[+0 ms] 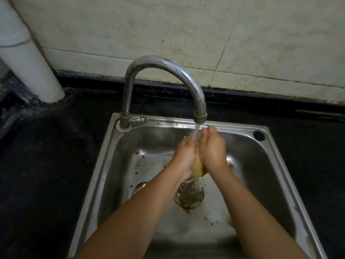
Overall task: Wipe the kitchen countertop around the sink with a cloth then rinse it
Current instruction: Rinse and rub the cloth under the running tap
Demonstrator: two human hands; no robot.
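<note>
Head view puts both my hands over the steel sink (104, 165), pressed together under the tap. My left hand (184, 156) and right hand (212, 148) face palm to palm, and each grip is closed on the cloth (197, 168) squeezed between them. That cloth is a yellowish wad, with only its lower end showing below the heels of my palms, above the drain (188, 195). Water (196, 130) runs from the curved faucet (160, 71) and lands on my fingertips at the top of the clasp. My right hand looks wet and shiny. Brown specks and stains dot the basin floor around the drain and along the rim. On either side of the sink lies the dark surface (46, 165), wet-looking at the far left near a white pipe (28, 58). Behind the faucet rises a stained tile wall (186, 25).
</note>
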